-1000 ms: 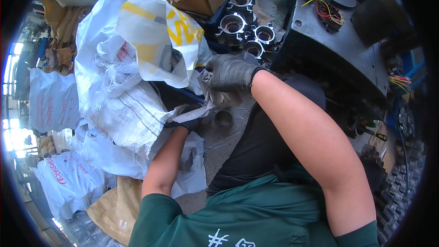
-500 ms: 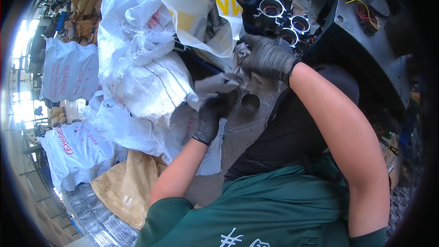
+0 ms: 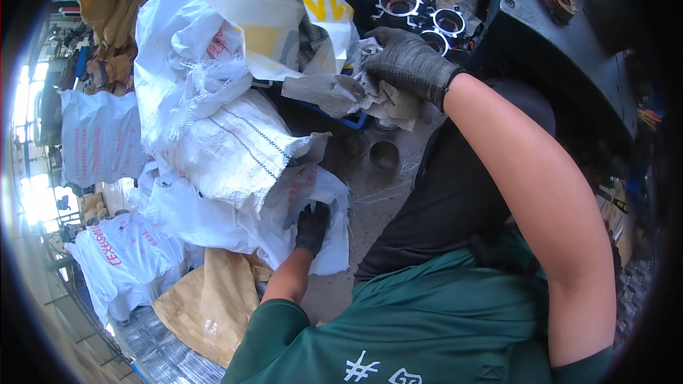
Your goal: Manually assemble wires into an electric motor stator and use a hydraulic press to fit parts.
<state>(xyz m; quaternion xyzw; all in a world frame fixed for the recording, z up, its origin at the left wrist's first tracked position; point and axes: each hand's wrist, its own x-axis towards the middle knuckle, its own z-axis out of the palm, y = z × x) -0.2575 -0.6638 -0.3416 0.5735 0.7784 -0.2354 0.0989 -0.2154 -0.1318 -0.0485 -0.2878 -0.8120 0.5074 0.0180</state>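
Note:
My right hand (image 3: pixel 413 60), in a dark knit glove, is closed on a bunch of crumpled grey paper (image 3: pixel 388 99). A flatter grey piece (image 3: pixel 324 92) juts left from the bunch, in front of a white, yellow and grey bag (image 3: pixel 284 21). My left hand (image 3: pixel 312 227), also gloved, lies on a lower white woven sack (image 3: pixel 242 224), its fingers stretched forward and partly hard to make out. Just above it bulges a stitched white woven sack (image 3: pixel 231 146) with a torn, folded mouth. Below the paper, a dark round cup-like part (image 3: pixel 384 156) stands on the floor.
Dark motor housings with silver rims (image 3: pixel 398 1) fill a blue crate at the top. A dark metal surface (image 3: pixel 562 43) carrying coloured wires borders the right. More white sacks (image 3: pixel 99 135) and a brown paper sack (image 3: pixel 213 302) line the left.
My left hand has let go of the grey paper and moved down and left onto the lower white sack. My right hand keeps the paper, slightly further up and left in view.

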